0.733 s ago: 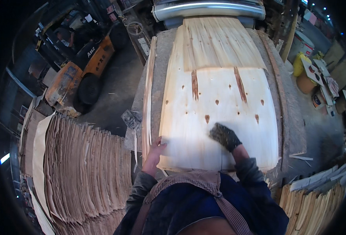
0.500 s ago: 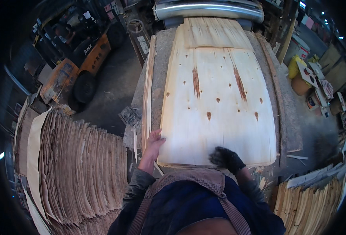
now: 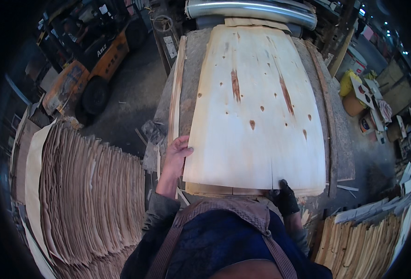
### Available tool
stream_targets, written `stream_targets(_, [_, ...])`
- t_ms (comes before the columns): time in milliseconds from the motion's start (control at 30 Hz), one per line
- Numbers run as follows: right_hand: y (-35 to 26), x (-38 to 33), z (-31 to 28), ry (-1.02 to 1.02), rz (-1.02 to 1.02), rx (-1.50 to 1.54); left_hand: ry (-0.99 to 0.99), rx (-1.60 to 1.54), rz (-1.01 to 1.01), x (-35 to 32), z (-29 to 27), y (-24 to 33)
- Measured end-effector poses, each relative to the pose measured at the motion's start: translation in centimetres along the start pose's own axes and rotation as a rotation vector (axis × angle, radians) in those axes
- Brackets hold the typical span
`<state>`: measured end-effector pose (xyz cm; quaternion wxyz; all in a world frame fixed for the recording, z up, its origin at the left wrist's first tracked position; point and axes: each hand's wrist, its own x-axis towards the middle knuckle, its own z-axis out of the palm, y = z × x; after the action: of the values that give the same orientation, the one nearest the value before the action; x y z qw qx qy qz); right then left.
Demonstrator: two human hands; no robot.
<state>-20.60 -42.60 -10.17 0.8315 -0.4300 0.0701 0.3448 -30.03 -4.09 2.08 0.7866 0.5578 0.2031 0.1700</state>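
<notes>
A pale wood veneer sheet [image 3: 242,153] with brown knots and two dark streaks tops a stack of similar sheets. My bare left hand [image 3: 174,160] pinches its left edge near the front corner, thumb on top. My right hand [image 3: 287,199], in a dark glove, grips the near edge beside a narrow split, its thumb above and its fingers partly hidden by the edge. Along the front, the sheet's edge stands apart from the veneer stack [image 3: 210,189] beneath. At the far end, another veneer piece [image 3: 256,23] lies against the metal roller [image 3: 252,9].
A tall stack of brownish veneer [image 3: 91,190] stands at my left, and a lighter stack [image 3: 359,242] at my lower right. An orange forklift [image 3: 94,69] is beyond on the left. Wooden strips [image 3: 176,93] flank the table. Buckets and a yellow bag [image 3: 347,83] sit to the right.
The far veneer piece has moved away into the rollers, uncovering the top sheet's far end. My right hand went from above the sheet to its near edge, which has lifted and shifted slightly.
</notes>
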Motion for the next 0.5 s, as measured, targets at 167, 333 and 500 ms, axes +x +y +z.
stream_targets(167, [-3.0, 6.7, 0.0, -0.104, -0.007, -0.013, 0.058, 0.643, 0.024, 3.8, -2.3, -6.6])
stream_targets(333, [-6.5, 15.5, 1.0, -0.156, 0.009, 0.201, 0.157, 1.112, 0.105, 1.5, -2.3, -13.4])
stream_targets(500, [-10.8, 22.2, 3.5, -0.083, 0.083, 0.311, 0.186, 1.228, 0.156, 0.2, -1.4, -15.7])
